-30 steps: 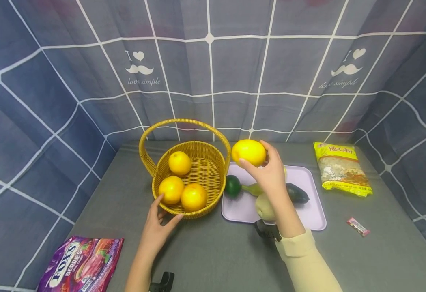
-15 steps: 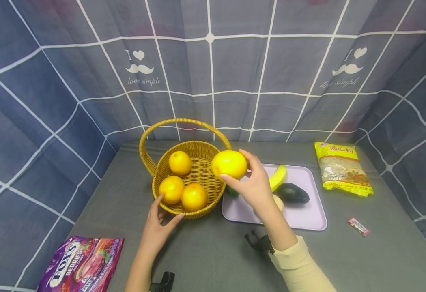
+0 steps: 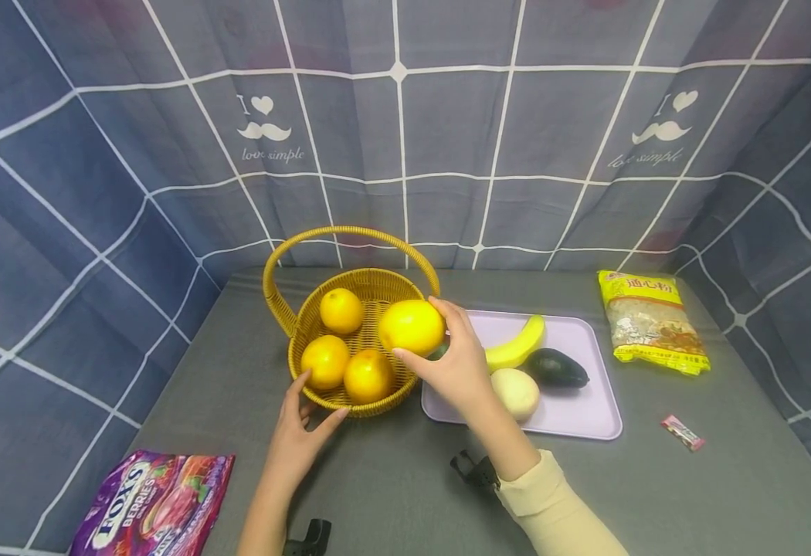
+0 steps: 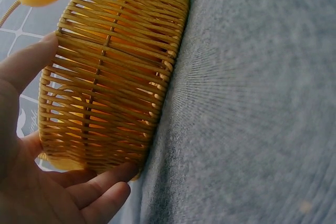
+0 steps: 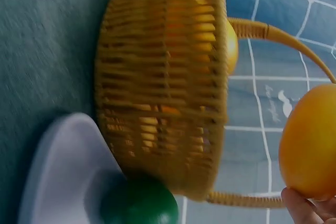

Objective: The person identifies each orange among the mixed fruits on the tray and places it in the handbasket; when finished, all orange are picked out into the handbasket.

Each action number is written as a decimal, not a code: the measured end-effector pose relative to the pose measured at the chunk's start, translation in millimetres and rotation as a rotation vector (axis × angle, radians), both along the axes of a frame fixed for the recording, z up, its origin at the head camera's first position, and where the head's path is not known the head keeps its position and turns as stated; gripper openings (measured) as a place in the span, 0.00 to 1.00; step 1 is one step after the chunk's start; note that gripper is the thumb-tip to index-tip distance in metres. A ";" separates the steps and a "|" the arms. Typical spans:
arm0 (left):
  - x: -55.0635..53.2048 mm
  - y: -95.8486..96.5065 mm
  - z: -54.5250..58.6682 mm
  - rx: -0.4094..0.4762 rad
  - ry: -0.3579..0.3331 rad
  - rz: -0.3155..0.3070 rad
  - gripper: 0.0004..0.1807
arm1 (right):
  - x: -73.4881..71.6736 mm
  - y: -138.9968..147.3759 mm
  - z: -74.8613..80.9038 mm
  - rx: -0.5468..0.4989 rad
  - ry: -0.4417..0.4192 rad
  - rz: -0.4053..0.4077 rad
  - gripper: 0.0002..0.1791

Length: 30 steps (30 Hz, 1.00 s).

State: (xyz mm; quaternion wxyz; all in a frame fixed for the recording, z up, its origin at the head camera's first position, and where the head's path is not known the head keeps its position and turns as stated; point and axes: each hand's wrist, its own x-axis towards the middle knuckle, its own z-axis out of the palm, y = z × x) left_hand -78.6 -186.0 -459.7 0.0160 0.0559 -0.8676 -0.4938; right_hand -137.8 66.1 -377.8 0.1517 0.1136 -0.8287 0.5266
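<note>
My right hand (image 3: 457, 359) holds a smooth yellow oval fruit (image 3: 411, 327) between thumb and fingers, over the right side of the yellow woven basket (image 3: 391, 297). In the right wrist view this fruit (image 5: 312, 140) hangs above rim level, apart from the basket. Three round orange-yellow fruits, like oranges, lie inside: one at the back (image 3: 341, 310), one at the left (image 3: 325, 361), one in front (image 3: 368, 377). My left hand (image 3: 301, 432) grips the basket's near left side. The left wrist view shows its thumb (image 4: 37, 59) at the rim and its fingers along the woven wall.
A lilac tray (image 3: 586, 421) beside the basket bears a banana (image 3: 517, 346), a dark oval vegetable (image 3: 554, 368), a pale round fruit (image 3: 514, 392) and a green fruit (image 5: 142, 203). Outside lie a yellow food bag (image 3: 652, 320), a small pink packet (image 3: 682, 432) and a purple candy bag (image 3: 155, 502).
My right hand has carried the yellow oval fruit left from above the tray to over the basket and lower, uncovering the banana. The left hand keeps its place on the basket.
</note>
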 end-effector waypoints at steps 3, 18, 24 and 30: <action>0.1 0.0 -0.1 0.006 0.000 -0.002 0.52 | -1.5 -6.7 -4.1 0.020 -0.015 0.018 0.48; -0.5 -0.1 -1.6 0.008 0.001 -0.005 0.52 | -40.9 -40.5 -24.9 0.121 -0.115 -0.015 0.50; -0.7 -1.0 -2.9 0.000 0.022 -0.004 0.51 | -55.3 -50.0 -33.3 0.157 -0.131 -0.030 0.51; -0.8 -1.1 -2.7 0.005 0.026 -0.006 0.51 | -60.5 -53.6 -38.4 0.191 -0.125 -0.023 0.50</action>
